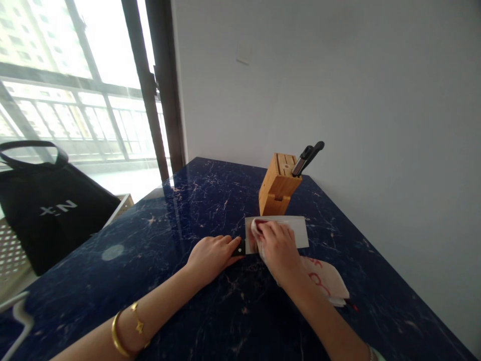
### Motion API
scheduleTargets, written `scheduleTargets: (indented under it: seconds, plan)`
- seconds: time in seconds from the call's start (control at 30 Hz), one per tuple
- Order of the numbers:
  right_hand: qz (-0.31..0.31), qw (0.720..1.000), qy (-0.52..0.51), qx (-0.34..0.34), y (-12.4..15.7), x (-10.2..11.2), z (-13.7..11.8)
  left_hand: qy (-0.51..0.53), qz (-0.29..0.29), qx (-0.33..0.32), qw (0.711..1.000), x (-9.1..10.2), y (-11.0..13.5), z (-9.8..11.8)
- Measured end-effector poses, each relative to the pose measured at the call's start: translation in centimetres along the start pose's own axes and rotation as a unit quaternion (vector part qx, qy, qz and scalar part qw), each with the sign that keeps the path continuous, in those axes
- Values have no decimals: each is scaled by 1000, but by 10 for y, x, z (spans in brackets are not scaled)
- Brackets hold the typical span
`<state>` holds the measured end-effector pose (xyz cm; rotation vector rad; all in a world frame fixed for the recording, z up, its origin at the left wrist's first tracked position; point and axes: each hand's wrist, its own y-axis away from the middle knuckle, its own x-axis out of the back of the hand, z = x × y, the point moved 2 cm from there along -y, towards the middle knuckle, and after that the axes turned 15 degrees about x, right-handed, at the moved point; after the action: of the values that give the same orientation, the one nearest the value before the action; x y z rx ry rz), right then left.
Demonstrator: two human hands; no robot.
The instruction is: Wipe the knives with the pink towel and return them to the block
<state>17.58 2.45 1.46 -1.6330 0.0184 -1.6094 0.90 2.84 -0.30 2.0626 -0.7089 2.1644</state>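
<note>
A cleaver point(300, 231) with a broad shiny blade and a black handle lies across the dark blue marbled table, its blade pointing right. My left hand point(213, 254) is wrapped round the handle. Against the blade's face, near its handle end, my right hand point(277, 245) presses a bunched white cloth point(257, 229) with some red on it. A larger part of white cloth with red marks point(326, 281) spreads out below my right forearm; whether it joins the bunched part is hidden by my hand. Just behind the blade stands a wooden knife block point(280, 186).
Two dark-handled tools point(308, 158) stick out of the block's right side. The table point(180, 200) meets a pale wall at the back and right. At left, a black tote bag point(56, 210) rests by the table edge, near a window; a white curved bar point(22, 321) shows lower left.
</note>
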Motion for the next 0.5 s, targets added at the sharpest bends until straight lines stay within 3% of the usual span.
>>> scheduleTargets:
  seconds: [0.17, 0.37, 0.5]
  plan:
    - [41, 995, 14, -88, 3, 6, 31, -12, 20, -10, 1000, 0, 0, 1]
    - [53, 997, -43, -29, -2, 7, 6, -38, 40, -35, 998, 1, 1, 3]
    - [79, 994, -45, -55, 0, 9, 19, -42, 47, -32, 997, 2, 0, 2]
